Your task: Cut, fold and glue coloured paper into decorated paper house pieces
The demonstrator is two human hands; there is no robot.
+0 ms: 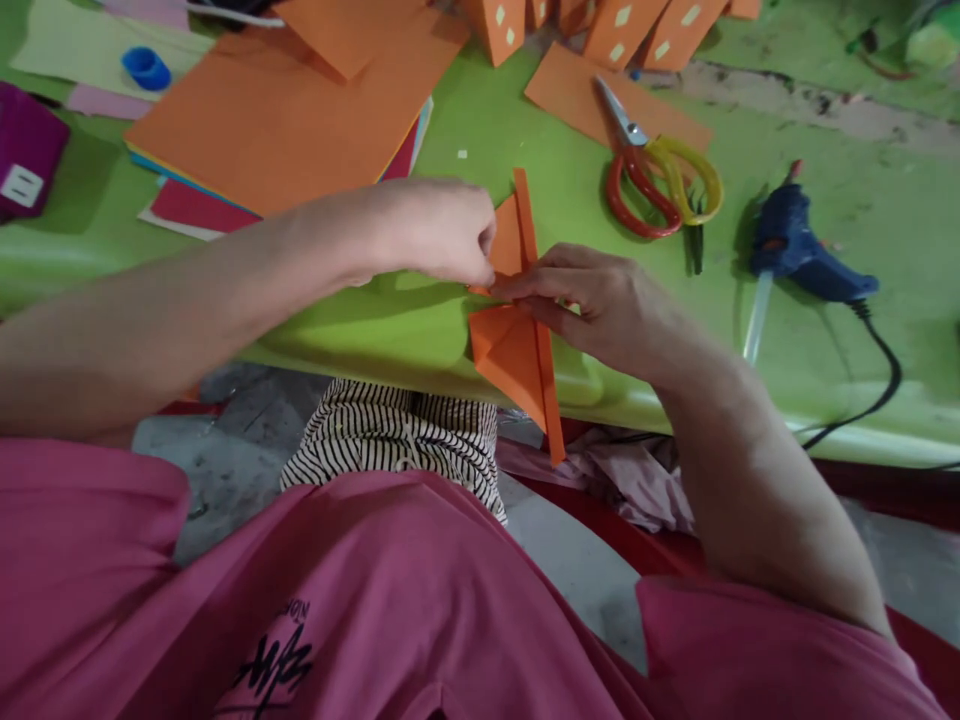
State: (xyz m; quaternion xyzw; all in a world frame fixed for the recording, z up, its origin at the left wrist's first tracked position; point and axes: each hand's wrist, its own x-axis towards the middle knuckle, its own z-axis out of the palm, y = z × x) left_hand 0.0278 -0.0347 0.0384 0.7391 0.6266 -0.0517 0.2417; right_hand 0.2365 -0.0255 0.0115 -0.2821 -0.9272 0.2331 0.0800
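A folded orange paper piece [517,350] hangs over the near edge of the green table [525,130]. My left hand [435,230] is closed in a pinch on the paper's upper part. My right hand [600,305] holds the same piece from the right, its fingers pressed together along the fold. Both hands meet at the middle of the paper. Its lower tip points down past the table edge toward my lap.
A stack of orange and coloured sheets [285,110] lies at the back left. Red-and-yellow scissors [652,170] rest on an orange strip. A blue glue gun [795,245] with a black cord lies at the right. Orange folded shapes [622,25] stand at the back, a blue cap [146,68] far left.
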